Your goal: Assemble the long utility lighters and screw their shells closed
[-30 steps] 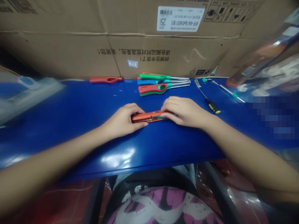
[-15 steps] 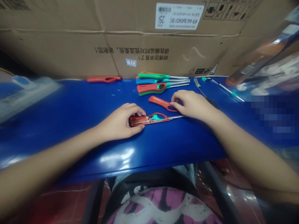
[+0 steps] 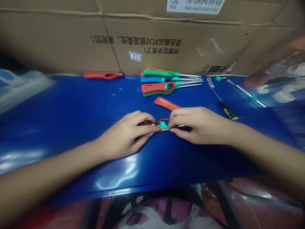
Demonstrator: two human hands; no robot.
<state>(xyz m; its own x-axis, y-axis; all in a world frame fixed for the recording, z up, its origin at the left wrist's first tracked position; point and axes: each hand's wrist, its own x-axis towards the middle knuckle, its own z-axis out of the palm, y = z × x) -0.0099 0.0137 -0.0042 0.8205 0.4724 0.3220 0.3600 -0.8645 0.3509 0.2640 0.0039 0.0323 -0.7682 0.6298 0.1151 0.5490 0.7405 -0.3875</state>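
Observation:
An opened red stick lighter [image 3: 163, 124] with a green trigger lies on the blue table [image 3: 71, 108]. My left hand [image 3: 130, 133] is closed round its handle end. My right hand [image 3: 199, 122] pinches it at the trigger and the metal tube. Just behind it lies a loose red shell half [image 3: 166, 103], touching neither hand.
Three finished lighters [image 3: 164, 81] in green, blue and red lie stacked near the cardboard box [image 3: 143, 35]. Another red shell [image 3: 102, 75] lies at the back left. A yellow-and-black screwdriver [image 3: 222, 103] lies to the right, beside clear plastic bags [image 3: 274, 79].
My right hand lifted the red shell half off the lighter, laid it down behind, and came back to the trigger. The camera tilted down and closer.

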